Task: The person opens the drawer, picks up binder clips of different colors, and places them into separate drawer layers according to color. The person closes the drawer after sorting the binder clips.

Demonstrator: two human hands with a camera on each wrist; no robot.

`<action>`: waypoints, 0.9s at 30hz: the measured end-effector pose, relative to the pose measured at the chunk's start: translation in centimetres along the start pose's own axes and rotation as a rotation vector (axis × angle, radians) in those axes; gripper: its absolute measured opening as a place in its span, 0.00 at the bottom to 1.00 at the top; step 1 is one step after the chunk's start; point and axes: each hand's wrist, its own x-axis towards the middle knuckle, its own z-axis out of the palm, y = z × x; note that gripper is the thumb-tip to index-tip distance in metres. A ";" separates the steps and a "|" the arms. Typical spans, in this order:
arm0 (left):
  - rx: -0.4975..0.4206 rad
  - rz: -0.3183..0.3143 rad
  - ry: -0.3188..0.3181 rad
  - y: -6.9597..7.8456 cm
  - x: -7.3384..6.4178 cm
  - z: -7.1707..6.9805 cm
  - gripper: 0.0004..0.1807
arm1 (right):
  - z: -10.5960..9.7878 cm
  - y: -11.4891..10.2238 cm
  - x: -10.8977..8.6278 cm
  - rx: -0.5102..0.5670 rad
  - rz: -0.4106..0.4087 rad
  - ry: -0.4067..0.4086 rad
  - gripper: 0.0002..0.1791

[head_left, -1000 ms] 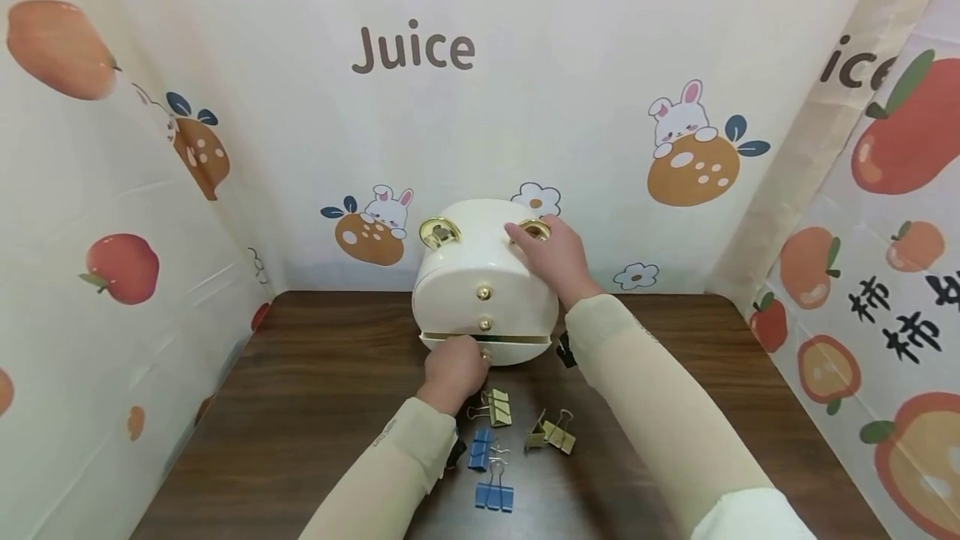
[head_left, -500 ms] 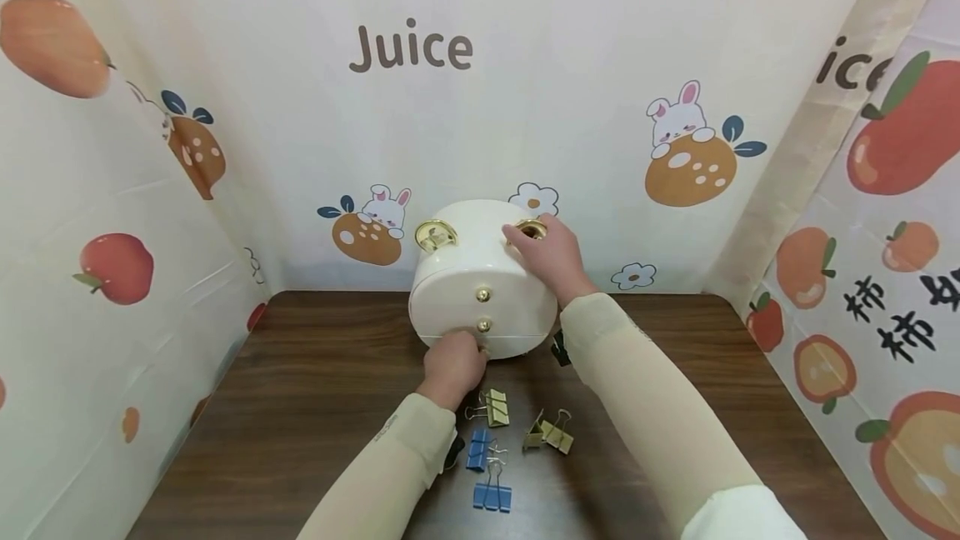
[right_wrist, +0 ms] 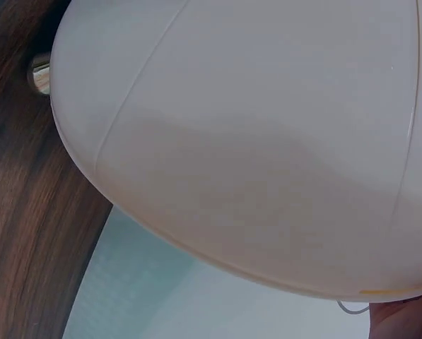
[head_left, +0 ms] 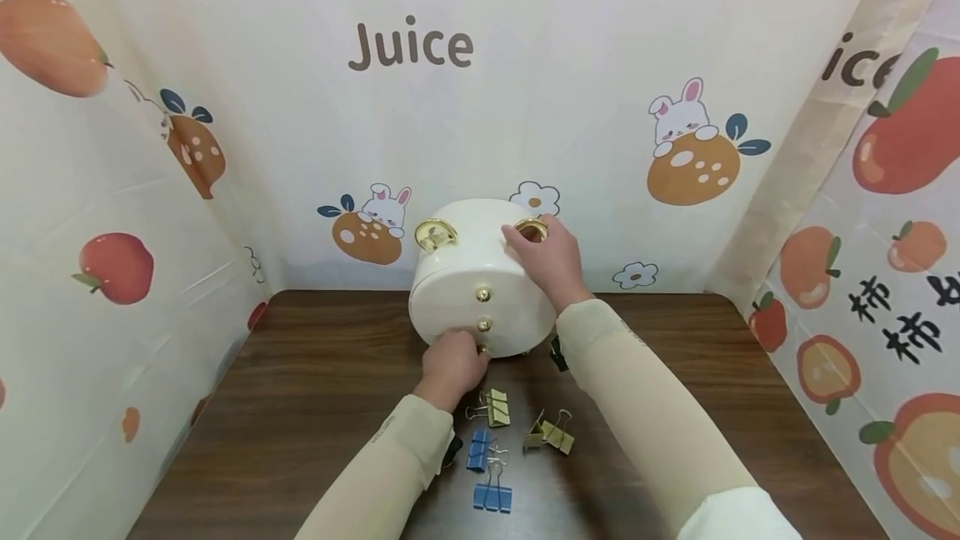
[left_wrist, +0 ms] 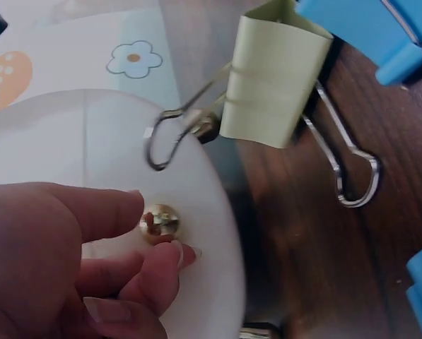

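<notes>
A cream oval drawer box with gold knobs down its front stands at the back of the table. My left hand is at the lowest drawer; in the left wrist view its thumb and fingers are at the gold knob, curled about it. The bottom drawer's front sits flush with the box. On top, my right hand grips the right gold ring handle, thumb in front. A matching gold ring on the left is untouched. Only a sliver of the right hand shows in the right wrist view.
A yellow binder clip lies just in front of the box, with two blue binder clips nearer me. More gold-coloured binder clips lie to the right. Behind the box hangs a printed cloth at the table's back edge.
The bottom drawer, slightly out a second ago, has gone in flush under my left hand. My right hand keeps its grip on the ring handle. The clips have not moved.
</notes>
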 end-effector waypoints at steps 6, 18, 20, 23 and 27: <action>-0.018 0.029 0.085 0.2 -0.5 -0.9 0.18 | 0.1 0.0 0.0 0.003 -0.013 0.018 0.35; 0.003 0.058 0.259 1.5 -1.2 -3.0 0.27 | 0.2 0.3 0.0 -0.003 -0.024 0.015 0.34; 0.013 0.059 0.289 1.7 -1.3 -3.3 0.27 | 0.2 0.3 0.0 -0.003 -0.023 0.012 0.34; 0.015 0.057 0.336 2.0 -1.2 -3.6 0.27 | 0.2 0.3 0.0 -0.004 -0.023 0.011 0.34; -0.007 0.048 0.363 2.2 -1.0 -3.8 0.27 | 0.2 0.3 0.1 -0.006 -0.030 0.012 0.34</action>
